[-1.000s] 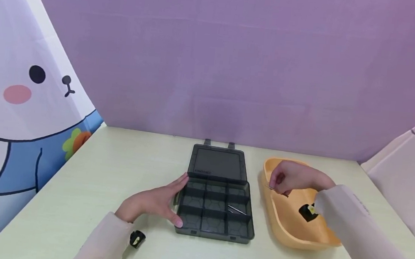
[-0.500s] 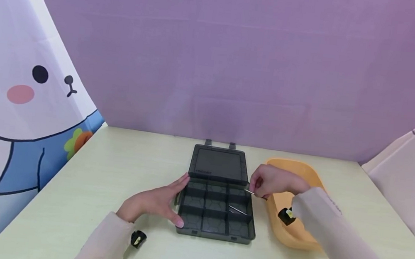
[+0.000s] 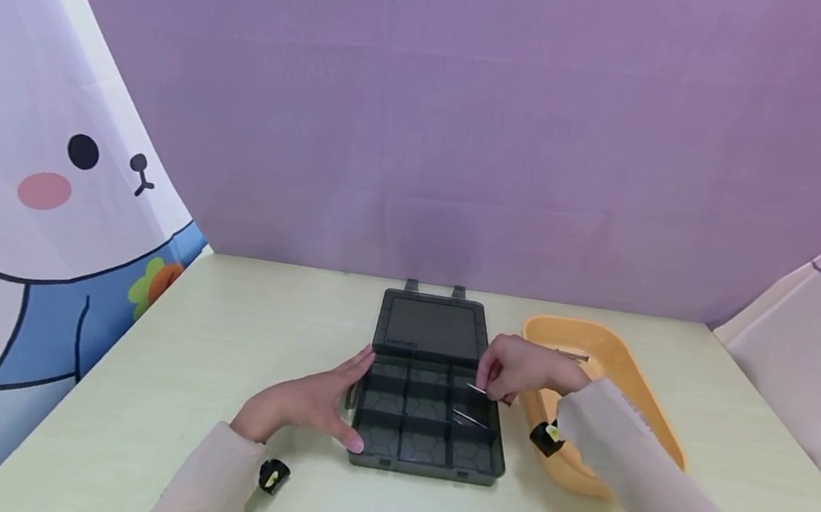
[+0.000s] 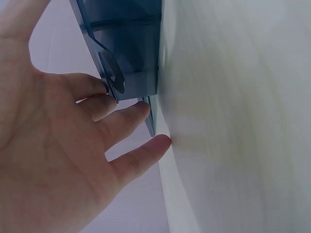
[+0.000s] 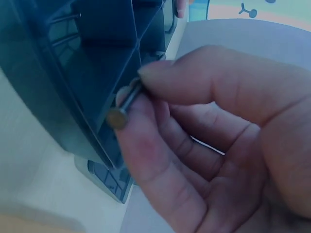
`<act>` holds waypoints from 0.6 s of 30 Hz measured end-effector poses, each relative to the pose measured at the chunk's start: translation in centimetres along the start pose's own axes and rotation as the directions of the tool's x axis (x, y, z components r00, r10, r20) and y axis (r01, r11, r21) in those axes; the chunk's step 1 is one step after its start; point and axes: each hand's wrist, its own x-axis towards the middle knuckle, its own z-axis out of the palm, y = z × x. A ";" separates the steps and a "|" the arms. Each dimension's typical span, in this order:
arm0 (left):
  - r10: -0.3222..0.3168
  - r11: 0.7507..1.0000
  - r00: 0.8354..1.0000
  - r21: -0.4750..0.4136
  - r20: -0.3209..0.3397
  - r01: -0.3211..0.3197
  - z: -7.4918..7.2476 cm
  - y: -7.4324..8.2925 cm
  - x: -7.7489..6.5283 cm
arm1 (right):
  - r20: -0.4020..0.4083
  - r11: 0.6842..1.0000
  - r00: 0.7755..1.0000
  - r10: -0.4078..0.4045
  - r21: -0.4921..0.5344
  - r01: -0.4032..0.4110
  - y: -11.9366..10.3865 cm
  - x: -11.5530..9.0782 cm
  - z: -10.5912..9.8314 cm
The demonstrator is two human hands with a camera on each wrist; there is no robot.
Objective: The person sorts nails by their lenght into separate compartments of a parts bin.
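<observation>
My right hand [image 3: 528, 366] pinches a nail [image 5: 119, 116] between thumb and forefinger, its flat round head towards the right wrist camera. That hand is over the right column of a dark see-through compartment box [image 3: 427, 469], near the back right compartment. Nails [image 3: 471, 418] lie in the middle right compartment, and show in the right wrist view too. My left hand [image 3: 310, 405] rests against the box's left side, fingers spread, thumb at the front left corner. In the left wrist view its fingertips [image 4: 141, 109] lie by the box wall and latch.
The box's lid [image 3: 436, 328] lies folded back behind it, with two clasps at its far edge. An orange basin [image 3: 622, 367] stands to the right, partly under the right forearm, with several nails [image 3: 573, 356] in it. A purple cloth [image 3: 423, 125] hangs behind the table.
My right hand has moved left from over the orange basin to over the box, carrying the nail. Nails in the basin have come into sight. The left hand stays at the box.
</observation>
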 end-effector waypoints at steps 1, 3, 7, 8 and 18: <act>-0.001 1.000 1.000 0.000 0.001 0.001 0.0 0.0 0.0 | -0.001 1.000 1.000 0.003 0.002 -0.003 0.0 0.0 0.1; -0.003 1.000 1.000 0.001 0.002 0.003 0.0 0.0 0.0 | -0.003 1.000 1.000 0.004 0.005 -0.004 -0.1 0.1 0.3; -0.004 1.000 1.000 0.004 0.001 0.004 0.0 -0.1 0.1 | -0.003 1.000 1.000 0.016 0.003 -0.016 0.1 0.4 0.8; -0.004 1.000 1.000 0.004 0.001 0.004 0.0 -0.1 0.1 | -0.005 1.000 1.000 0.022 0.004 -0.021 0.1 0.5 0.9; -0.002 1.000 1.000 -0.004 0.007 0.002 0.0 -0.1 0.0 | -0.008 0.999 0.999 0.046 0.027 -0.046 -0.2 1.0 1.5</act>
